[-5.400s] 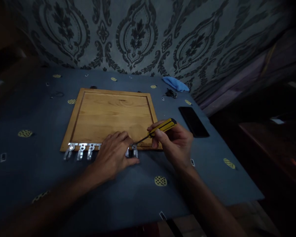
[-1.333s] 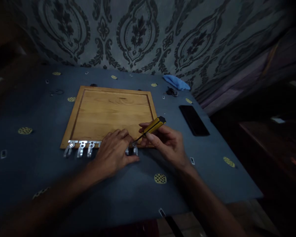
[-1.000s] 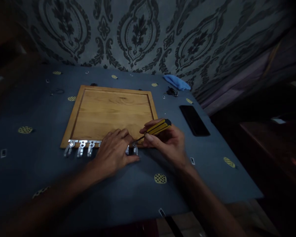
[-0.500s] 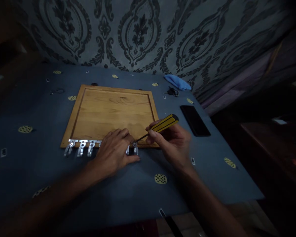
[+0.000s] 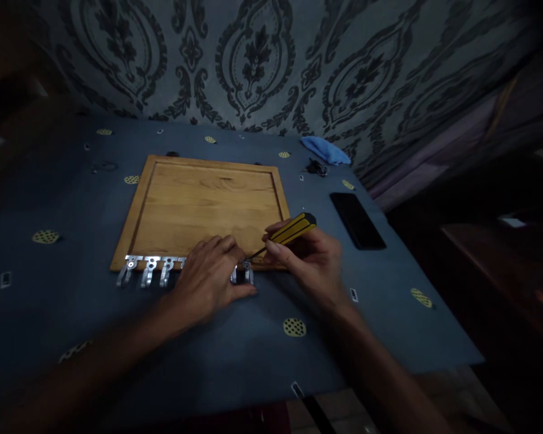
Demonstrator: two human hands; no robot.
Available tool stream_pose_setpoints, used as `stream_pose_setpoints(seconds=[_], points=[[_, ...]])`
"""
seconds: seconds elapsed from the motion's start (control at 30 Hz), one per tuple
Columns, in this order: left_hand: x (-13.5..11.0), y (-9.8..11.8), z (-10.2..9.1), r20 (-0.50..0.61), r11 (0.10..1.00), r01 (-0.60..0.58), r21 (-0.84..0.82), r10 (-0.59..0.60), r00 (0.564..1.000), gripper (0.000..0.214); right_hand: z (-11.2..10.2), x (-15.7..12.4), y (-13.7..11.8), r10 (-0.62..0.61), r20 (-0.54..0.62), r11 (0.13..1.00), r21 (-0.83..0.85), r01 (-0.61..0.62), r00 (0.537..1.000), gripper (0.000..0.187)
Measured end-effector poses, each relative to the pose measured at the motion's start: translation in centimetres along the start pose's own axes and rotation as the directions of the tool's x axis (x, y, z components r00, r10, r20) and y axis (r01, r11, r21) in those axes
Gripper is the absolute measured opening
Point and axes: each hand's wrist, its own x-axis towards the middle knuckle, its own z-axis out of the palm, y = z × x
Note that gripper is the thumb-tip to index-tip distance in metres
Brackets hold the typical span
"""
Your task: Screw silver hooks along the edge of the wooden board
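Observation:
A framed wooden board [image 5: 208, 205] lies flat on the table. Along its near edge runs a metal hook rail [image 5: 151, 265] with several hooks hanging past the edge. My left hand [image 5: 210, 271] covers the rail's middle, fingers curled over it and pressing it to the board, thumb below near the right-hand hooks. In my right hand [image 5: 314, 256] is a screwdriver [image 5: 294, 229] with a yellow and black handle, held tilted in a pinch. Its tip meets the rail's right end; any screw there is too small to make out.
A black phone [image 5: 357, 220] lies right of the board. Behind it are a bunch of keys [image 5: 317, 167] and a blue cloth [image 5: 326, 149]. Left of the board is a small thin loop [image 5: 104, 167]. The blue patterned tablecloth [image 5: 163, 367] reaches back to a patterned wall [image 5: 253, 60].
The screwdriver's handle and my right hand have shifted slightly left and down, while its tip stays at the rail's right end. My left hand holds its place.

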Motion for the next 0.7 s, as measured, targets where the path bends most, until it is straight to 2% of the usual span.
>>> stream_pose_setpoints(seconds=[0.13,0.5,0.63,0.7], points=[[0.03,0.11,-0.16,0.023,1.0,0.007,-0.006,-0.007,1.0,0.047,-0.34,-0.02,-0.49,-0.003,0.094,1.0,-0.002,0.003,0.996,0.025],[0.01,0.03,-0.19,0.025,1.0,-0.001,-0.015,0.002,1.0,0.051,-0.05,-0.14,-0.34,0.014,0.059,0.996,0.083,-0.019,0.998,0.029],[-0.05,0.04,-0.05,0.019,1.0,0.006,-0.01,-0.006,1.0,0.049,-0.31,-0.13,-0.42,0.038,0.142,0.996,0.081,-0.05,0.989,0.032],[-0.1,0.01,0.03,0.005,1.0,0.003,-0.013,-0.003,1.0,0.049,-0.33,-0.1,-0.36,0.03,0.146,0.998,0.055,-0.038,0.989,0.029]])
